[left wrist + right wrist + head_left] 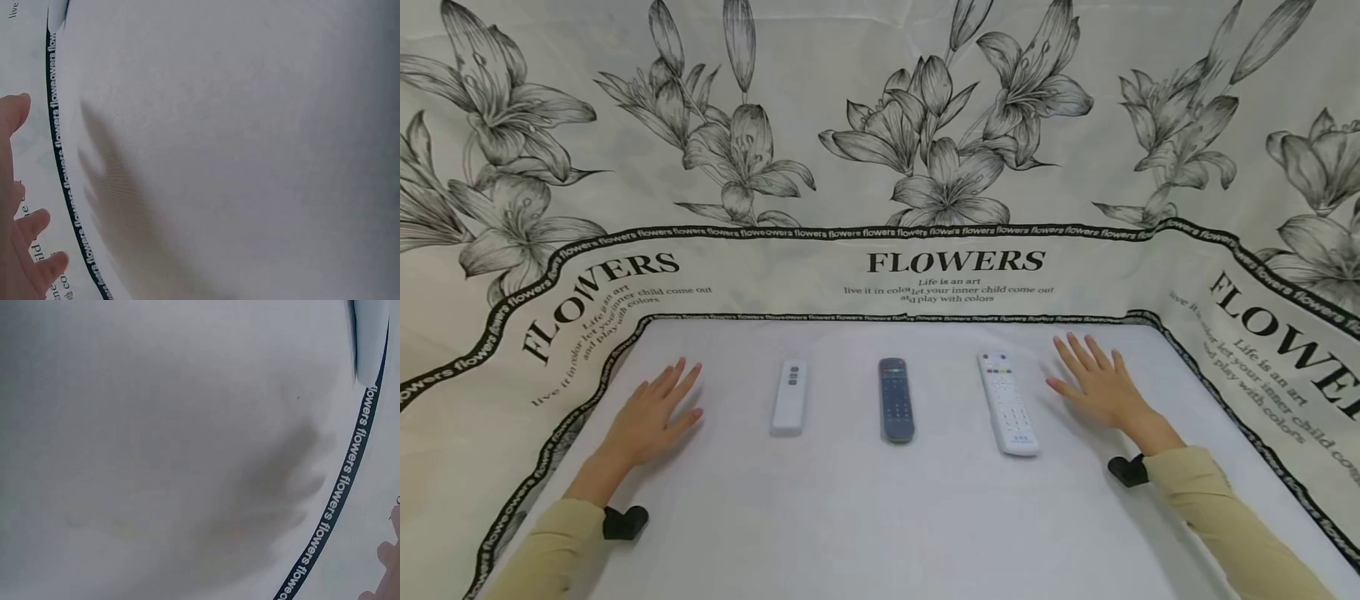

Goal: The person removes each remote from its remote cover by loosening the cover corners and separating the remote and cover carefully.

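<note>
Three remote controls lie apart in a row on the white tabletop. On the left is a slim white remote [789,398] with a few grey buttons; a dark grey remote [896,400] lies in the middle. To the right, a longer white remote [1008,405] with many buttons lies slightly tilted. My left hand [643,421] is spread, palm down, left of the slim remote and holds nothing. Beside the longer remote, on its right, my right hand [1097,387] has its fingers spread and holds nothing. Both hands cast shadows on the surface.
A white cloth [955,279] printed with flowers and lettering rises behind the table [880,525] and along both sides. Black bands [880,317] of small text run along it. Each wrist wears a black camera mount [625,523].
</note>
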Available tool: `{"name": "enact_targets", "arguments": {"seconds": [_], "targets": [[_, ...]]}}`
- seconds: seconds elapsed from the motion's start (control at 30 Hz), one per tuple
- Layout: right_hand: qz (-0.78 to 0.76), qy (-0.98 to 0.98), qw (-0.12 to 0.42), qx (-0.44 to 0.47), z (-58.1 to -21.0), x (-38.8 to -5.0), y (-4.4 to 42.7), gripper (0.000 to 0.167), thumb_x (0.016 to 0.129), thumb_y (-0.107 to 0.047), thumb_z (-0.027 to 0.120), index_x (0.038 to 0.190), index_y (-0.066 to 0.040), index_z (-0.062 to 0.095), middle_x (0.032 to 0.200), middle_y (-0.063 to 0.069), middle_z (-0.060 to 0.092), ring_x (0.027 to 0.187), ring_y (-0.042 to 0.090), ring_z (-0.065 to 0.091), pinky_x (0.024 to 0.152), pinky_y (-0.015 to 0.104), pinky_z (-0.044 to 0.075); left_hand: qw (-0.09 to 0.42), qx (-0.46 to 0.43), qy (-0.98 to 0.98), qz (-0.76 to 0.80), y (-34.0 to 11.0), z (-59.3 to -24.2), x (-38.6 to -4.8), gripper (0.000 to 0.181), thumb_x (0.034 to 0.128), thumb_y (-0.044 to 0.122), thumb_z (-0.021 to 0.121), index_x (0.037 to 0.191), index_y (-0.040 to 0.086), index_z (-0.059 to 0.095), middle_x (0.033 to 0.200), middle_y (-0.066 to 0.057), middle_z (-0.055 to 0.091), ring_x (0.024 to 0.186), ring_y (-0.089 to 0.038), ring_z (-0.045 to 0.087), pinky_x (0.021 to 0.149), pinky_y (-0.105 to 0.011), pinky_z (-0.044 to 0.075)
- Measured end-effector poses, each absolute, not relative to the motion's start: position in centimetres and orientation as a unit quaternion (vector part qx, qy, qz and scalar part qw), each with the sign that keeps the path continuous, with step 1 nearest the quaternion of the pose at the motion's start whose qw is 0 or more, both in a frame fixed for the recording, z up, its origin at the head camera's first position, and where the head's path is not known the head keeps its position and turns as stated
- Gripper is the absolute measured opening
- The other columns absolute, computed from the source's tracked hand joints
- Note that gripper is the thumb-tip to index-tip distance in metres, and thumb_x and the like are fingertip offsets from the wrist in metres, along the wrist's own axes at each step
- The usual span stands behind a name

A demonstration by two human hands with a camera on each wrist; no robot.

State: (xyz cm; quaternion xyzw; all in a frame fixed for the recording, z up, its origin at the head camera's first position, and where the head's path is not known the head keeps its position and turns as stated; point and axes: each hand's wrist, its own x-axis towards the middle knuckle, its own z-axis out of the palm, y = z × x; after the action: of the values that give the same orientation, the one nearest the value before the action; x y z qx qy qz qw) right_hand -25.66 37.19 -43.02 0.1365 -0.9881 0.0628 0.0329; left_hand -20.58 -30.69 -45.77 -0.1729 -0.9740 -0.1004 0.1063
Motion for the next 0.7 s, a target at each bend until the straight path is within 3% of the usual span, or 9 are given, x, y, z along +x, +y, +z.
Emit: {"name": "enact_targets", "arguments": {"seconds": [0.13,0.27,0.5,0.7], "targets": [[0.06,-0.987,0.048,0.144,-43.1,-26.0,36.4,0.077,0.098,-0.055,0.038,0.156,-0.016,0.006,0.16,0.02,0.009,0.146,0.046,0.003,0.11,0.071,-0.003,0.083,-0.169,-0.975,-0.115,-30.6,-45.6,-20.5,0.069,0.0983,0.039,0.049,0.155,0.02,0.015,0.154,-0.025,0.028,0.132,-0.049,0.037,0.097,-0.064,0.038],[0.042,-0.984,0.083,0.154,-43.1,-26.3,35.2,0.073,0.098,-0.049,0.044,0.154,-0.012,0.016,0.157,0.023,0.02,0.141,0.048,0.017,0.109,0.07,0.011,0.071,-0.153,-0.978,-0.119,-30.4,-45.4,-20.4,0.067,0.099,0.04,0.047,0.155,0.019,0.016,0.151,-0.024,0.034,0.128,-0.048,0.042,0.09,-0.064,0.044],[0.069,-0.975,0.147,0.151,-42.8,-26.3,32.8,0.058,0.097,-0.033,0.053,0.145,-0.006,0.036,0.146,0.024,0.037,0.128,0.045,0.036,0.099,0.063,0.032,0.095,-0.131,-0.979,-0.122,-29.9,-44.9,-20.1,0.057,0.0983,0.033,0.05,0.149,0.013,0.033,0.133,-0.027,0.054,0.117,-0.048,0.052,0.085,-0.061,0.047],[0.1,-0.966,0.181,0.157,-42.8,-26.1,30.9,0.051,0.095,-0.024,0.058,0.139,-0.004,0.043,0.135,0.023,0.047,0.119,0.041,0.045,0.092,0.059,0.039,0.129,-0.12,-0.974,-0.145,-29.5,-44.8,-19.9,0.047,0.0973,0.029,0.052,0.14,0.009,0.047,0.125,-0.017,0.064,0.109,-0.041,0.061,0.071,-0.051,0.054]]}}
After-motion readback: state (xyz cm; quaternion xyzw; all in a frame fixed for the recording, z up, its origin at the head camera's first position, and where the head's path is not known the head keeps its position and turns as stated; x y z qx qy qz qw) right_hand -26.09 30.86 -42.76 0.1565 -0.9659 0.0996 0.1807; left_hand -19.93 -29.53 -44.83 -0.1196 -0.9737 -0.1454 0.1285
